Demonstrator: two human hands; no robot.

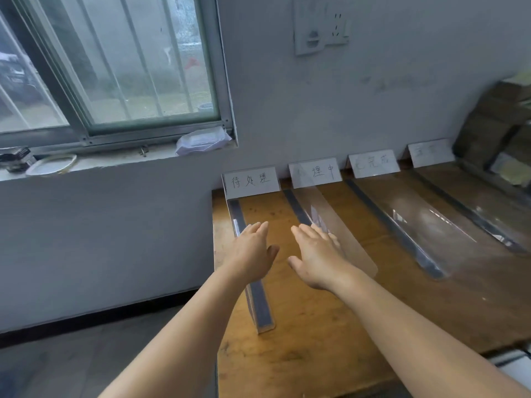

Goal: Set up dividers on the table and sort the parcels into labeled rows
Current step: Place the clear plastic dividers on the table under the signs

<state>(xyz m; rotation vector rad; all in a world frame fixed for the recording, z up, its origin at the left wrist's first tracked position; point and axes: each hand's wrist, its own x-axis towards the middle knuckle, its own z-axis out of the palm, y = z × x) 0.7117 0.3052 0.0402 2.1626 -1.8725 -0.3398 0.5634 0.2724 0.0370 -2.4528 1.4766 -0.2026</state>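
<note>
Several clear plastic dividers stand in parallel on the wooden table point(316, 326). The leftmost divider point(260, 305) runs along the table's left edge, and my left hand point(251, 254) hovers flat over it, fingers apart, holding nothing. The second divider point(342, 231) stands just right of my right hand point(319, 254), which is open and spread beside it. Two more dividers point(422, 239) point(488, 222) stand further right. White label cards point(251, 180) point(314, 170) point(372, 163) point(429, 152) lean against the wall, one at the head of each row.
Brown cardboard parcels point(494, 122) are stacked at the far right against the wall. A window sill on the left carries a white wrapped packet point(202, 140), a round plate point(51, 165) and a dark box point(17, 158). A wall socket point(321, 27) is above the table.
</note>
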